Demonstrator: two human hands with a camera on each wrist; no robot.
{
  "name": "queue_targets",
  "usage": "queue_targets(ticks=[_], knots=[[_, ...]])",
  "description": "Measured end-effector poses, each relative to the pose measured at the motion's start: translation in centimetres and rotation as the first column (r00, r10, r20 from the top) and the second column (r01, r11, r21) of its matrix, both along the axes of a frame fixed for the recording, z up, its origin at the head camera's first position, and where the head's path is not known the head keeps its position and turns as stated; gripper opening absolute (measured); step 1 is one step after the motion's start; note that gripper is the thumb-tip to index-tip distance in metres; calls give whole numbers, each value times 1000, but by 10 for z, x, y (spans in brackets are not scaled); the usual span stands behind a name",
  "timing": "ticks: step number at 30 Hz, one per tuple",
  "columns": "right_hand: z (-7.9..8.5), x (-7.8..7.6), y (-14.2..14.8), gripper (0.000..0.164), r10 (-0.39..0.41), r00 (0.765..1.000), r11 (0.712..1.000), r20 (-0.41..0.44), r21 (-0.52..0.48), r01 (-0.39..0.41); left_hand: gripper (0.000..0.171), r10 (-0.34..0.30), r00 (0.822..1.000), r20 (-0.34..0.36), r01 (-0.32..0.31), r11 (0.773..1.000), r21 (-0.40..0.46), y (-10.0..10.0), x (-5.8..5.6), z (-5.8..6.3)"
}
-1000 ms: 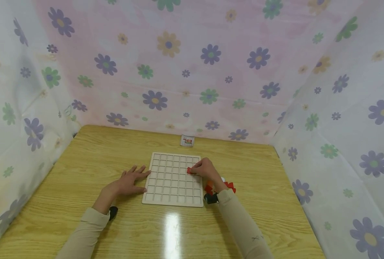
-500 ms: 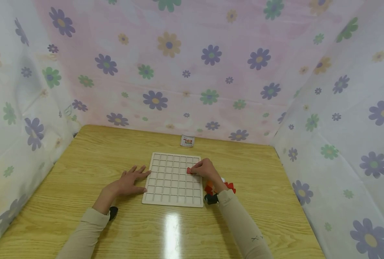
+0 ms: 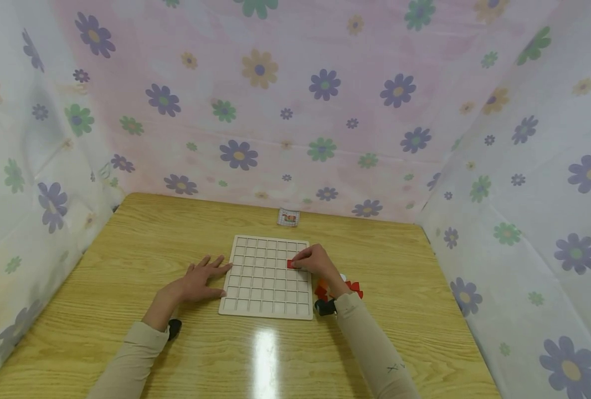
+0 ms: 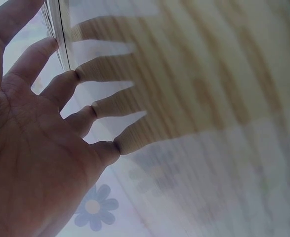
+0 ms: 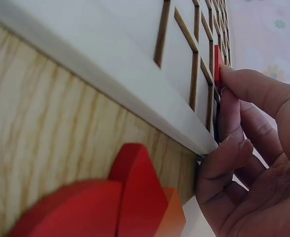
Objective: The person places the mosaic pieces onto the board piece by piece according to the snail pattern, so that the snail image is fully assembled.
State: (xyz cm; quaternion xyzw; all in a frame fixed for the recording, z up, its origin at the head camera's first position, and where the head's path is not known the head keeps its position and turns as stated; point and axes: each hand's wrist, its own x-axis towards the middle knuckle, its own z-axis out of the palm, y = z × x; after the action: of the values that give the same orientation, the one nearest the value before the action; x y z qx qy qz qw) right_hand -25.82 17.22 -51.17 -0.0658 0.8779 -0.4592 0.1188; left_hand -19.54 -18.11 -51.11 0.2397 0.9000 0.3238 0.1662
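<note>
Red tile (image 3: 289, 264) is pinched by the right hand (image 3: 317, 261) at the gridded board (image 3: 265, 281) (left hand (image 3: 198, 280) splayed).

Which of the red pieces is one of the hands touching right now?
The red piece on the grid board, at the right hand. The other red pieces in view lie on the table, to the right of the board.

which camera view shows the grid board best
The head view: it shows the grid board from above, nearly whole, with the right hand over one edge. The right wrist view shows it close but slanted and cropped; the left wrist view, only a thin strip, apparently its edge.
</note>
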Motion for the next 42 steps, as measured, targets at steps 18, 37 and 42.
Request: queue_targets(ticks=[18, 37, 42], knots=[[14, 20, 44, 22, -15, 996, 999, -84, 37, 18, 76, 5, 1000, 0, -5, 1000, 9, 0, -1, -4], [8, 70, 133, 29, -193, 976, 954, -103, 211, 211, 75, 7, 1000, 1, -7, 1000, 21, -3, 0, -8], [6, 74, 140, 31, -190, 981, 955, -44, 223, 195, 75, 4, 1000, -1, -4, 1000, 24, -2, 0, -6]])
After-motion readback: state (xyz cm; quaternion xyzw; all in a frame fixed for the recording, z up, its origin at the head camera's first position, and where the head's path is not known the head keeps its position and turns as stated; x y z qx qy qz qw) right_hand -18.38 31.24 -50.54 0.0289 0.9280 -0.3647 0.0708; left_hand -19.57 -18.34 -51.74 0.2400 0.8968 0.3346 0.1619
